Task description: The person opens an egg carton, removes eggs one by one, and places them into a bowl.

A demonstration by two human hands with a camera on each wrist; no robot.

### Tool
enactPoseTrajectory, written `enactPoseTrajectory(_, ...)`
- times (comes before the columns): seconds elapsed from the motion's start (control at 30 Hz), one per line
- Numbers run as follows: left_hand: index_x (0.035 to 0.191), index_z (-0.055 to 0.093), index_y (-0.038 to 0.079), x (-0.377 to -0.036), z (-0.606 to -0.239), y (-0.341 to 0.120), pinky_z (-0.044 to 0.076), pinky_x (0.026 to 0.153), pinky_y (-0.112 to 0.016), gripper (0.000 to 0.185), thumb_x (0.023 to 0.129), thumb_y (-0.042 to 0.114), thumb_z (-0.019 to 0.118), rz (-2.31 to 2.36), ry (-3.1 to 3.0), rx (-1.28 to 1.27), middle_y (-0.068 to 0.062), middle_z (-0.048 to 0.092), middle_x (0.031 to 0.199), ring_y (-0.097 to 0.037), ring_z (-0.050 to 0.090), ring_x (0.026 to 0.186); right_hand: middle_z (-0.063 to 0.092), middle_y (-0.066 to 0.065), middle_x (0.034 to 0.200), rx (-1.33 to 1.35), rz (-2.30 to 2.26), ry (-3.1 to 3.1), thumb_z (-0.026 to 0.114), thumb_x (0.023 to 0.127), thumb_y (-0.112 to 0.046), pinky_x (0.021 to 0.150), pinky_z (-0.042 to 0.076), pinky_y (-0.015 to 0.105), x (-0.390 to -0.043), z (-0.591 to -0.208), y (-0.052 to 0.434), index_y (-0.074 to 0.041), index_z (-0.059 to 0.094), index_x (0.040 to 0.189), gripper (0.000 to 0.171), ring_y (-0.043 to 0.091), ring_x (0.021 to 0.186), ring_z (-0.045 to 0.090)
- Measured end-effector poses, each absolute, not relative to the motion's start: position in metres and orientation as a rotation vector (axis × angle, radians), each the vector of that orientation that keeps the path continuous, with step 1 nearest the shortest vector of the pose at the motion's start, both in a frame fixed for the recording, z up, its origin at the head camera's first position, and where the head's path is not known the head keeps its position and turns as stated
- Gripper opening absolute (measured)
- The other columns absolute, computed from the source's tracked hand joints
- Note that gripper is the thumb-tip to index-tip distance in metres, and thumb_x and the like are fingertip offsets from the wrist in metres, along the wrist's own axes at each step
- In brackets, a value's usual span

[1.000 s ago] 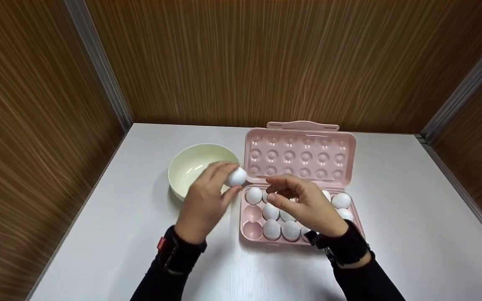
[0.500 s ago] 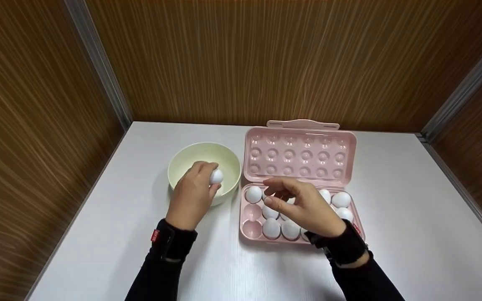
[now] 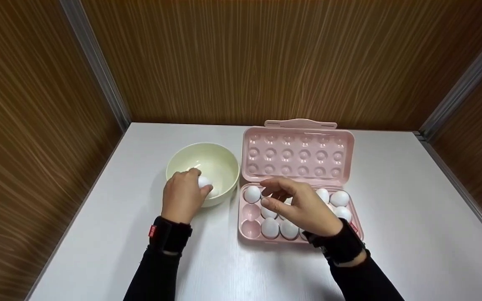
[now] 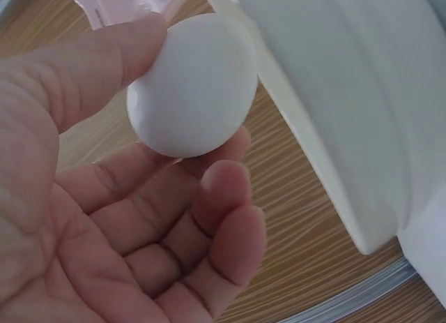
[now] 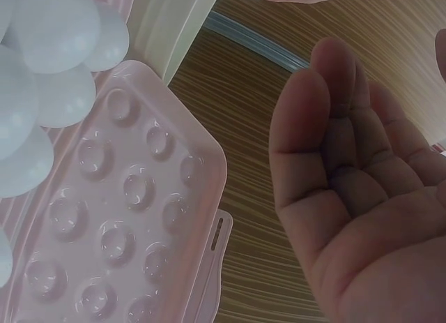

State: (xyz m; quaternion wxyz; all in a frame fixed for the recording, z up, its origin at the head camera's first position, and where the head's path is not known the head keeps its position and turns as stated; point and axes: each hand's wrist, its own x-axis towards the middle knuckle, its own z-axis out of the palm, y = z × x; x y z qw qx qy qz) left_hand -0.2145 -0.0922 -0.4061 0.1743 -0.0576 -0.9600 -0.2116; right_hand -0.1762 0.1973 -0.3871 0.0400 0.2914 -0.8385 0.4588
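Holding a smooth white egg [image 3: 203,181] is what the left hand [image 3: 181,196] is doing right now, and it's doing it over the near half of a round, pale yellow-green bowl [image 3: 222,161]. Compared with a second ago, the egg is hanging farther left, well apart from the hinged pink plastic egg carton [image 3: 251,212] instead of in the gap beside it. So imo the work is shifting from the carton side to the bowl side.

As for the grip: the left thumb is pressing one side of the egg while fingers are supporting the other, so it's a narrow pinch, with the remaining fingers curling in below. The egg is poking out past the fingertips toward the bowl. Whether it's touching the bowl, I can't tell. A pale patch [image 3: 213,193] is showing just below the thumb too, maybe another egg, not sure.

Meanwhile the right hand [image 3: 306,205] is hovering over the carton, pretty much where it was, with thumb and loosely bent fingers standing apart and nothing between them. More white eggs [image 3: 270,228] are filling cups underneath, but the middle and near cups at the left end aren't holding any. The carton's lid [image 3: 297,152] is lying open on the far side.
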Motion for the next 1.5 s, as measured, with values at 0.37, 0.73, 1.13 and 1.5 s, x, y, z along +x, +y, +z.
enactPoseTrajectory(0.37, 0.11, 0.079, -0.003, -0.227, -0.418, -0.102, 0.057, 0.089, -0.056, 0.048, 0.086, 0.037, 0.089, -0.612, -2.863, -0.119, -0.021, 0.081, 0.106, -0.045, 0.076, 0.102, 0.08, 0.01, 0.113, 0.891, 1.404, -2.578, 0.077, 0.1, -0.021, 0.08, 0.062, 0.028, -0.177, -0.388, 0.196, -0.001, 0.066, 0.136, 0.043, 0.011, 0.09, 0.074)
enactPoseTrajectory(0.73, 0.069, 0.071, 0.004, -0.248, -0.425, -0.105, 0.056, 0.069, -0.051, 0.047, 0.084, 0.044, 0.09, -0.496, -2.982, -0.081, -0.014, 0.075, 0.075, -0.031, 0.071, 0.073, 0.08, 0.007, 0.113, 0.867, 1.433, -2.61, 0.076, 0.101, -0.025, 0.078, 0.063, 0.026, -0.178, -0.391, 0.198, -0.003, 0.066, 0.138, 0.044, 0.012, 0.091, 0.074)
enactPoseTrajectory(1.13, 0.085, 0.075, 0.004, -0.266, -0.427, -0.101, 0.057, 0.075, -0.049, 0.046, 0.083, 0.048, 0.088, -0.513, -3.114, -0.089, -0.012, 0.077, 0.087, -0.029, 0.071, 0.082, 0.08, 0.01, 0.115, 0.868, 1.434, -2.634, 0.076, 0.101, -0.028, 0.082, 0.063, 0.029, -0.181, -0.391, 0.198, -0.004, 0.067, 0.137, 0.044, 0.013, 0.094, 0.075)
enactPoseTrajectory(1.5, 0.09, 0.08, 0.011, -0.272, -0.43, -0.1, 0.056, 0.083, -0.05, 0.035, 0.083, 0.045, 0.087, -0.608, -3.17, -0.164, -0.006, 0.077, 0.095, -0.025, 0.066, 0.086, 0.08, 0.006, 0.113, 0.856, 1.411, -2.659, 0.076, 0.101, -0.028, 0.082, 0.063, 0.027, -0.18, -0.39, 0.199, -0.004, 0.067, 0.137, 0.045, 0.014, 0.095, 0.076)
